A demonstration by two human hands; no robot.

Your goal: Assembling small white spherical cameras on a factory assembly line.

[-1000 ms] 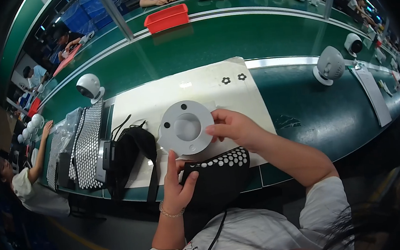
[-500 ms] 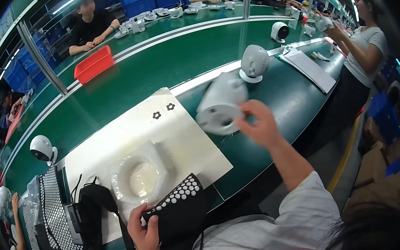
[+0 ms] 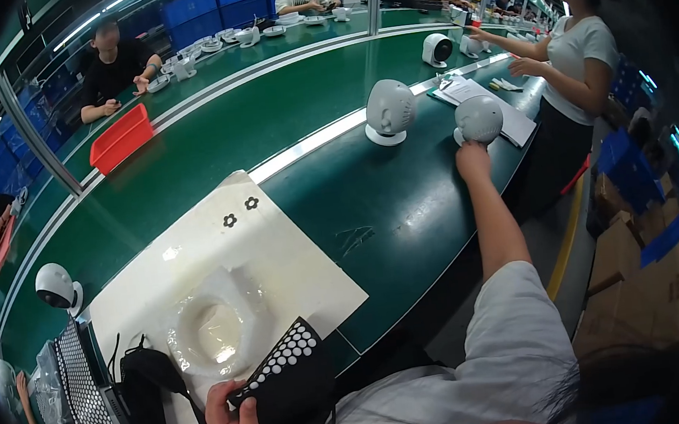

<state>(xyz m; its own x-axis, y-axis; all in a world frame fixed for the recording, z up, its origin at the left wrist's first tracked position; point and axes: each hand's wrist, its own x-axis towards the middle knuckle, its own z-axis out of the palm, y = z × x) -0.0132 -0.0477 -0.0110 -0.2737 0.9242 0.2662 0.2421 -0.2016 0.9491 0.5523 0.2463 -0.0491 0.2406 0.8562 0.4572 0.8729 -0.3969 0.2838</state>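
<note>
Out to the right, my right hand (image 3: 473, 158) is closed on the base of a white round-headed device (image 3: 480, 119), held at the table near a clipboard of papers (image 3: 516, 122). It looks like a camera on a stand. Another such device (image 3: 390, 107) stands to its left. My left hand (image 3: 235, 421), close to my body, pinches a black sheet (image 3: 289, 354) with rows of white round stickers. Beyond that sheet, a white foam ring (image 3: 244, 299) in clear film lies on a pale board (image 3: 304, 267).
Black dotted sheets (image 3: 88, 387) and a black strapped item (image 3: 147, 390) lie at the left. White devices stand at far left (image 3: 57, 285) and far right (image 3: 437, 49). A red bin (image 3: 121, 140) sits across the green bench (image 3: 268, 129). A person (image 3: 576, 54) stands at the right.
My right hand has carried the white device from beside the board out to the right, turning it upright. My left hand keeps the sheet. The view has shifted a little rightward.
</note>
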